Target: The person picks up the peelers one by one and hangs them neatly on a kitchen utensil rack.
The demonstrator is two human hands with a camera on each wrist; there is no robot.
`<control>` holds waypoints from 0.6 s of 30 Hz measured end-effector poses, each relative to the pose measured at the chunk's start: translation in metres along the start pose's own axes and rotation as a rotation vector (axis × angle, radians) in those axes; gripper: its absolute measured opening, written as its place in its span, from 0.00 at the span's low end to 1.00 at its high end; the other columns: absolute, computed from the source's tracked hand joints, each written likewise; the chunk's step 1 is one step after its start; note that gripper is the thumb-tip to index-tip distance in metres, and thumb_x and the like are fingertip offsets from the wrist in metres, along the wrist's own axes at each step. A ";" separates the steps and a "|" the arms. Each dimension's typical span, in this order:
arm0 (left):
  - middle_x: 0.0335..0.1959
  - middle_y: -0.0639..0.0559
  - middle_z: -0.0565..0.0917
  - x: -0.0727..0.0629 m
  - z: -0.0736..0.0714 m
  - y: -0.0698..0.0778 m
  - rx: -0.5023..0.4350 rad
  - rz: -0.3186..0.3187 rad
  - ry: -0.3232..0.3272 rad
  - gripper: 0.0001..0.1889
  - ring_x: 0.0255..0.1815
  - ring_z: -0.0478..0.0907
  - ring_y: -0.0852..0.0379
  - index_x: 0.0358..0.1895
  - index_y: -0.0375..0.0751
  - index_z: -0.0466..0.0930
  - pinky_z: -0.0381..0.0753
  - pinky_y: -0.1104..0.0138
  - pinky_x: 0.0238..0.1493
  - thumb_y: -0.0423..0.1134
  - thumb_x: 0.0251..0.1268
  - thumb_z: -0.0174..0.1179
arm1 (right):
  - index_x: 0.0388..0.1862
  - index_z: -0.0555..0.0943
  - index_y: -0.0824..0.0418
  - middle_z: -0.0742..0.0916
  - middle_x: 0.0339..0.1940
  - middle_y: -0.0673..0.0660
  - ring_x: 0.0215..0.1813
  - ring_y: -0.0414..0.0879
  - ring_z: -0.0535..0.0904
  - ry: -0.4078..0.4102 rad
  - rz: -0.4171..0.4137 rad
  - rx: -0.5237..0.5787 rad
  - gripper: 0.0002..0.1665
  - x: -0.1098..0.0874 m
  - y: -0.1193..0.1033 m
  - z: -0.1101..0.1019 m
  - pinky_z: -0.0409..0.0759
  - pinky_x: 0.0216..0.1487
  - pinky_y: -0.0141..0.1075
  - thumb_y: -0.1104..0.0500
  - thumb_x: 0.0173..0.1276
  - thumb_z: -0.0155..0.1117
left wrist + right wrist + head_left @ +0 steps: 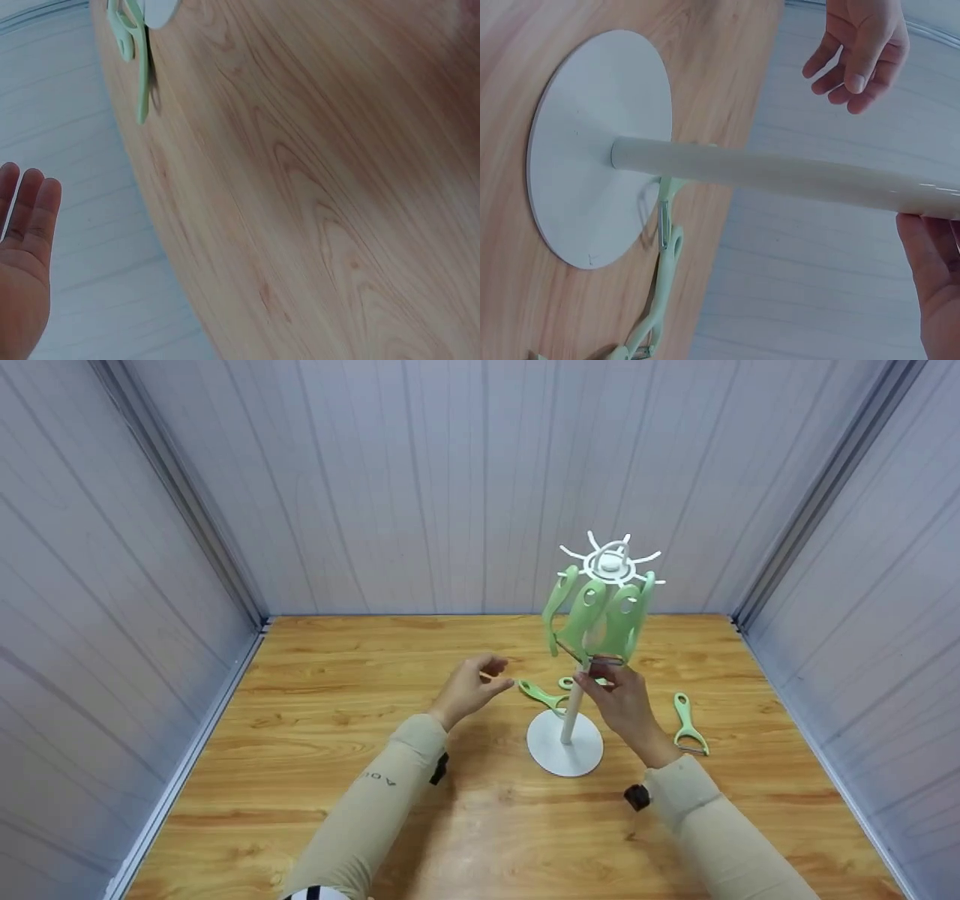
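Sleeves (352, 817) nearest; stand pole (571, 712) agst R hand (626, 705) thumbtip.

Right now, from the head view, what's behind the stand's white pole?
A green peeler lies behind the pole, partly covered by it and the right hand; that part can't be seen. A second peeler lies just left.

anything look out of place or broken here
Nothing looks spilled or visibly damaged. One mild oddity: the hanging green peelers bunch toward the near side of the white stand, leaving its far hooks bare, so the load looks lopsided. Loose peelers also lie scattered on the table.
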State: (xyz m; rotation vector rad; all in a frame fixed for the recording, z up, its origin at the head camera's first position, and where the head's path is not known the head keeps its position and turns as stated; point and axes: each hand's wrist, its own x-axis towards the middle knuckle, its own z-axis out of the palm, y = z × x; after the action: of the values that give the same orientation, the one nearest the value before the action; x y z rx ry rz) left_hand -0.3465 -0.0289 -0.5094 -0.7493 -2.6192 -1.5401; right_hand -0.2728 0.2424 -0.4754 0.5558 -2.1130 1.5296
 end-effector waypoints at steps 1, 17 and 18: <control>0.61 0.36 0.87 0.001 0.000 -0.001 0.008 -0.003 -0.002 0.19 0.64 0.83 0.35 0.65 0.34 0.84 0.87 0.50 0.64 0.38 0.78 0.69 | 0.52 0.86 0.74 0.92 0.42 0.68 0.44 0.30 0.88 -0.010 -0.009 -0.014 0.11 0.000 0.000 -0.001 0.87 0.38 0.24 0.76 0.72 0.68; 0.67 0.39 0.86 0.015 0.011 -0.017 0.299 -0.057 -0.124 0.21 0.71 0.81 0.40 0.69 0.35 0.82 0.80 0.49 0.74 0.38 0.78 0.68 | 0.50 0.89 0.66 0.93 0.41 0.60 0.43 0.34 0.87 -0.144 0.069 -0.134 0.08 0.008 -0.001 -0.014 0.80 0.31 0.24 0.68 0.75 0.71; 0.67 0.39 0.86 0.015 0.012 -0.018 0.314 -0.062 -0.137 0.21 0.72 0.80 0.39 0.69 0.35 0.82 0.79 0.49 0.74 0.38 0.79 0.68 | 0.51 0.89 0.66 0.93 0.41 0.60 0.43 0.33 0.87 -0.148 0.076 -0.128 0.08 0.008 0.000 -0.014 0.80 0.32 0.24 0.68 0.75 0.71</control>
State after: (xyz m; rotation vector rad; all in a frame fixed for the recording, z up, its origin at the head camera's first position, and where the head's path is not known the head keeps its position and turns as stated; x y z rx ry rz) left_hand -0.3645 -0.0201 -0.5268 -0.7763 -2.9087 -1.0811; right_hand -0.2773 0.2556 -0.4665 0.5649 -2.3500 1.4191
